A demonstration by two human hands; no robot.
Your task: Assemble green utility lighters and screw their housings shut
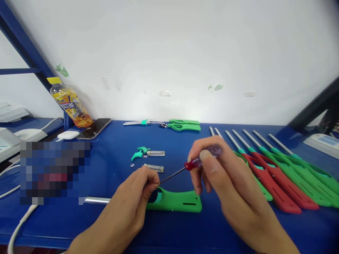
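Observation:
My right hand (225, 173) grips a screwdriver (197, 163) with a clear purple and red handle, its shaft slanting down to the left. Fingers pinched, my left hand (127, 201) meets the screwdriver's tip; whatever is between those fingertips is too small to name. Below them a green long-neck lighter (182, 201) lies on the blue table, its metal tube (96, 200) pointing left. My left hand covers the lighter's middle. Just behind are two clear fuel cartridges (156, 153) and teal trigger pieces (140, 152).
Several finished-looking green and red lighters (280, 176) lie in a row at the right. An opened green lighter (185, 125) rests by the wall. A drink bottle (71, 104), a phone (95, 128) and white cables (23, 220) are at the left.

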